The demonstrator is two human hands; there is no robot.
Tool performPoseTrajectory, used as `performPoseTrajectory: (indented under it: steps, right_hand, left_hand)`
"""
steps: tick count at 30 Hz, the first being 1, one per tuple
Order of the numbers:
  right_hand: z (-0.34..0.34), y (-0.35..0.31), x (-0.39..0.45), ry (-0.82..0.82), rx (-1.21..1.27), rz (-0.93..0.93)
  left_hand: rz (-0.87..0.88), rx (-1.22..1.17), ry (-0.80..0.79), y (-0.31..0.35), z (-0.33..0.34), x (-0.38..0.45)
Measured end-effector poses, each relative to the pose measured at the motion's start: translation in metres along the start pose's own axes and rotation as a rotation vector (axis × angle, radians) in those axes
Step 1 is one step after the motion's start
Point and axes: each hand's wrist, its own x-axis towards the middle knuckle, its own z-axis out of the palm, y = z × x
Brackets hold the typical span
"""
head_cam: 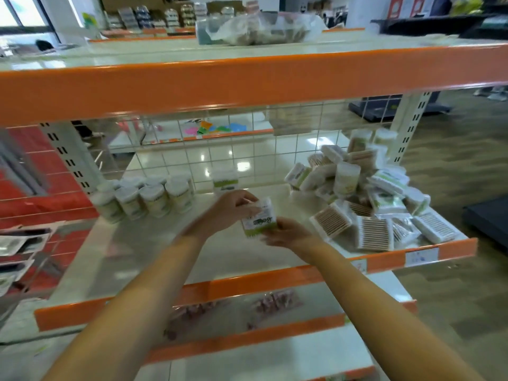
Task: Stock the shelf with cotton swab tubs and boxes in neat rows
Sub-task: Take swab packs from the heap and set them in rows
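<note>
We held the cotton swab box (259, 220) above the middle shelf (154, 243), left hand (229, 207) gripping its top, right hand (286, 232) pinching its lower corner, and judged it light, stiff, slippery, best held by its sides.

Bare room is seen on the shelf (165, 243) between the row of tubs (145, 198) at the left and the heap of boxes (365, 199) at the right. One box (225, 179) stands at the back.

Round tubs (154, 198) at shelf left: about eight, two rows. One box (225, 180) standing behind. One box (258, 219) in two hands (233, 207). Pile (365, 193) at right: too jumbled to count.
</note>
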Motion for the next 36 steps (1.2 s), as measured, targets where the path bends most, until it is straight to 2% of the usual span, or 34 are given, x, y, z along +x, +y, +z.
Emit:
performPoseTrajectory:
  steps: [7, 13, 19, 23, 30, 36]
  right_hand:
    - [0.014, 0.003, 0.01, -0.035, 0.127, 0.017]
    - [0.026, -0.002, 0.016, -0.027, 0.11, -0.049]
    - [0.043, -0.01, 0.019, -0.034, -0.132, -0.082]
    - [0.046, -0.009, 0.021, -0.036, -0.16, -0.093]
    - [0.039, 0.007, 0.022, 0.003, 0.083, -0.032]
    - [0.039, 0.02, 0.022, 0.008, 0.037, 0.023]
  left_hand:
    - [-0.087, -0.098, -0.052, -0.031, -0.021, -0.027]
    - [-0.149, 0.013, -0.183, -0.05, -0.026, -0.051]
    - [-0.191, 0.164, -0.263, -0.05, -0.019, -0.058]
    - [-0.275, 0.063, -0.164, -0.053, -0.011, -0.06]
    - [-0.264, -0.159, 0.005, -0.061, -0.001, -0.065]
    - [-0.264, -0.262, 0.093, -0.074, 0.004, -0.068]
